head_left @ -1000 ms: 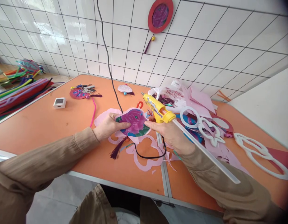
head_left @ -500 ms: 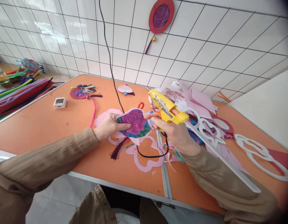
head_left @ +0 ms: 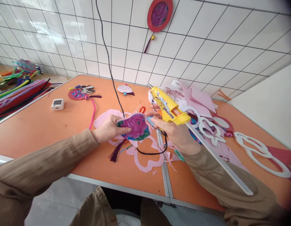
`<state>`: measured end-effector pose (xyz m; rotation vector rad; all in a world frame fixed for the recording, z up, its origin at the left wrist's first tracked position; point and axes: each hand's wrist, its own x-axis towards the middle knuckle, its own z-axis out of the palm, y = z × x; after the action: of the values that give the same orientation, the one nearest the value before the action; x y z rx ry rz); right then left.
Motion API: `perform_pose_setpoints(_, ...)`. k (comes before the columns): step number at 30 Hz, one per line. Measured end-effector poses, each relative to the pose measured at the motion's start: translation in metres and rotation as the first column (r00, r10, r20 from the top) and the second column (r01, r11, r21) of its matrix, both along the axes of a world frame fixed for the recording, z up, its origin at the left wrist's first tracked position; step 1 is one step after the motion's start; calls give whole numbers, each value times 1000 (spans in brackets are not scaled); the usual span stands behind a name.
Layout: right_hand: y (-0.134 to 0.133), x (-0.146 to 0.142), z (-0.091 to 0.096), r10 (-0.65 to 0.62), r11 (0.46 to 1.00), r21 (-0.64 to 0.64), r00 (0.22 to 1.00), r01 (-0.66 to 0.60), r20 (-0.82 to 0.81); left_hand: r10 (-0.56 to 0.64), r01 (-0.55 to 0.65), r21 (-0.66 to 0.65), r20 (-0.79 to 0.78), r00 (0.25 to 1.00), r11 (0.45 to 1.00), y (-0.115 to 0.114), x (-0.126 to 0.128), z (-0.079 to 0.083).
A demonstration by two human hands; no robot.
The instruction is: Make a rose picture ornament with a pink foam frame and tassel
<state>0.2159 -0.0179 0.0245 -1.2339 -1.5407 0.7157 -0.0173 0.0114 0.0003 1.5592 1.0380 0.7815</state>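
Observation:
My left hand (head_left: 109, 128) is closed on a flower-patterned fabric piece (head_left: 137, 125), purple, green and blue with a pale pink edge, thumb on its face. A dark purple tassel (head_left: 116, 151) hangs below it. In my right hand (head_left: 175, 133) is a yellow hot glue gun (head_left: 167, 105), its nozzle pointing up and away to the left. A long white glue stick (head_left: 218, 158) sticks out of its back. The right fingertips are at the flower piece's right edge, by a light blue bit. Pink cut-out scraps (head_left: 149, 163) lie beneath both hands.
A black cord (head_left: 106, 51) runs down past the tiled wall. On the orange table (head_left: 65, 128) are a white device (head_left: 57, 104), a round ornament with keys (head_left: 77, 94), a small ornament (head_left: 123, 89) and white foam rings (head_left: 260, 152). Pipe cleaners (head_left: 20, 94) lie at left.
The view has shifted slightly. My right fingers now sit closer along the flower piece's right edge. Both hands keep hold of the same things.

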Motion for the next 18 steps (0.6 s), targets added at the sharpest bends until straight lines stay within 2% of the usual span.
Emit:
perform_pose_setpoints(9,-8,-6,15,136,990,27,985,-139,105,30,-30,-9,24,999,1000,-2,1,3)
perform_pose_setpoints(18,-5,-2,6,115,979,149,982,-137,148,97,-89,-86,86,992,992,0,1,-3)
